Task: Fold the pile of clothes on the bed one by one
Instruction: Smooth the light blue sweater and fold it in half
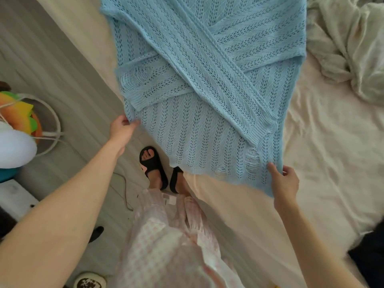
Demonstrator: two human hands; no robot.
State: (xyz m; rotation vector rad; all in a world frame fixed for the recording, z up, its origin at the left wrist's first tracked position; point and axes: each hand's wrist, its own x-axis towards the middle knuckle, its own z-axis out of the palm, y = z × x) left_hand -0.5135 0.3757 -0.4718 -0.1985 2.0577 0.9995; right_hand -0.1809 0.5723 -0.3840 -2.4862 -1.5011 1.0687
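Observation:
A light blue open-knit sweater [207,84] lies spread on the cream bed sheet [324,146], both sleeves folded across its body in an X. Its lower hem hangs off the bed's edge toward me. My left hand [121,129] pinches the hem's left corner. My right hand [284,181] pinches the hem's right corner. Both corners are lifted slightly off the bed.
A crumpled pale green cloth [353,48] lies at the bed's far right. On the grey floor at left sit a colourful plush toy [18,119] and a white hoop [53,125]. My feet in black sandals [154,167] stand by the bed's edge.

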